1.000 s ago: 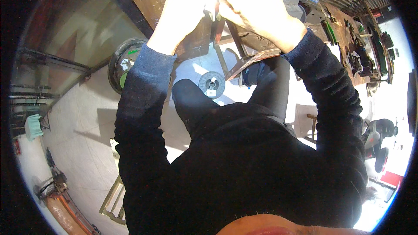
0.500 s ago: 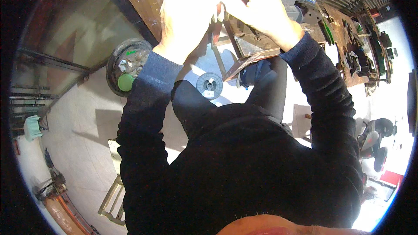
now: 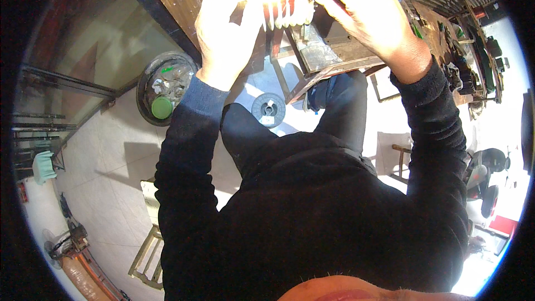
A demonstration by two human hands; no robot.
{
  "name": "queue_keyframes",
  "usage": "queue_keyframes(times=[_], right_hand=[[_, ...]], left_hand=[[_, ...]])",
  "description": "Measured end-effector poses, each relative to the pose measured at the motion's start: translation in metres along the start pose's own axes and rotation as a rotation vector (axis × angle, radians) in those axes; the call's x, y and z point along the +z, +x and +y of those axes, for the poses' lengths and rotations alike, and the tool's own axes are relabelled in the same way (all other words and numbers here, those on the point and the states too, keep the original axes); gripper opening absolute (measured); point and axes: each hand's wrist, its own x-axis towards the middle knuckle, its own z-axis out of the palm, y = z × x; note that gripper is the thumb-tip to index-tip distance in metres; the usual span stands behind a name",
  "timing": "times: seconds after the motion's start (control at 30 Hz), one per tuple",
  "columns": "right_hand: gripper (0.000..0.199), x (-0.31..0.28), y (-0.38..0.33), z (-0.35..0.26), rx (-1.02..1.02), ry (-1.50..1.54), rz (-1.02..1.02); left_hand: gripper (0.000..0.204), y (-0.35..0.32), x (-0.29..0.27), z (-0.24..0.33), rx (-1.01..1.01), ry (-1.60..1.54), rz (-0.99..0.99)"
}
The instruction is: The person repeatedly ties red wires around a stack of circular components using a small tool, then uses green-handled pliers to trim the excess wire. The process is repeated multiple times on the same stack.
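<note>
At the top of the view, a red-and-white ribbed piece (image 3: 287,8) with several pale rounded prongs sits between my hands in very bright light. My left hand (image 3: 225,33) is closed at its left side, with the fingertips washed out by glare. On the other side, my right hand (image 3: 368,14) has thumb and fingers pinched together close to the piece's right end. What lies in that pinch is too small and bright to make out. The piece's upper part is lost in glare.
Below the hands is a wooden bench frame (image 3: 317,75). A wire spool (image 3: 268,110) lies between my legs. To the left stands a round black tub (image 3: 147,106) of scraps with a green disc (image 3: 161,107). A slatted chair (image 3: 146,256) is lower left; a cluttered workbench (image 3: 437,28) is right.
My hands have moved apart, the right one going right and down. The red-and-white ribbed piece, mostly covered before, now shows between them.
</note>
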Motion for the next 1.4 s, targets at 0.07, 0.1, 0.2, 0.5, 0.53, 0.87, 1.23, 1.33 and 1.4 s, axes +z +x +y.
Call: queue_keyframes(times=[0.07, 0.1, 0.2, 0.5, 0.53, 0.87, 1.23, 1.33, 1.4], right_hand=[[0.025, -0.002, 0.007, -0.005, -0.051, -0.019, 0.042], [0.025, 0.002, 0.014, -0.007, -0.098, -0.004, 0.113], [0.027, 0.027, 0.025, -0.027, 0.104, 1.015, 0.283], [0.037, 0.056, 0.055, -0.006, 0.002, 1.662, 0.084], [0.035, 0.055, 0.057, -0.005, -0.074, 1.654, 0.079], [0.034, 0.034, 0.071, -0.013, -0.26, 1.661, -0.039], [0.041, 0.018, 0.065, -0.004, -0.065, 1.484, -0.079], [0.043, 0.017, 0.064, -0.005, -0.023, 1.479, -0.078], [0.045, 0.017, 0.063, -0.005, 0.008, 1.494, -0.063]], left_hand=[[0.013, -0.001, 0.0, 0.001, -0.021, -0.039, 0.004], [0.012, -0.001, 0.0, 0.002, -0.031, -0.076, 0.007], [0.014, -0.005, -0.004, 0.009, -0.098, -0.115, 0.015], [0.016, -0.001, -0.022, 0.017, -0.016, 0.059, -0.061], [0.016, 0.001, -0.022, 0.016, 0.017, 0.075, -0.06], [0.018, 0.032, -0.025, 0.039, 0.252, 0.177, -0.143], [0.02, 0.048, -0.013, 0.021, 0.076, 0.158, -0.326], [0.021, 0.048, -0.005, 0.016, 0.015, 0.142, -0.338], [0.021, 0.048, 0.0, 0.014, -0.021, 0.136, -0.337]])
